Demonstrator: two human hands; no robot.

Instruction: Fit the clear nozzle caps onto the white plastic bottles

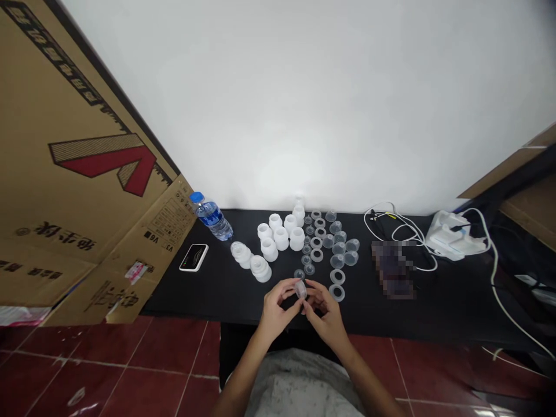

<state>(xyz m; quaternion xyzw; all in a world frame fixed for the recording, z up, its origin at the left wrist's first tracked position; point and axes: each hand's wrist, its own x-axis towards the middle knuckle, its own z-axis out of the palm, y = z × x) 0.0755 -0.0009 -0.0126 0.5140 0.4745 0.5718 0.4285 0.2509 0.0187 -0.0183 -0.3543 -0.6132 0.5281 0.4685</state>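
My left hand [277, 310] and my right hand [324, 310] meet over the near edge of a black table [217, 289], fingers pinched together on one small clear plastic cap [300, 289]. Just beyond the hands lie several clear rings and small clear cups [339, 255]. Left of those stand several white plastic bottle-shaped parts [278, 237], some upright, some tipped on their sides.
A water bottle [211, 218] lies at the back left beside a white phone-like device [194, 257]. Large cardboard boxes [78, 174] lean at the left. White cables and a white charger unit [449, 237] sit at the right, near a blurred dark item [393, 269].
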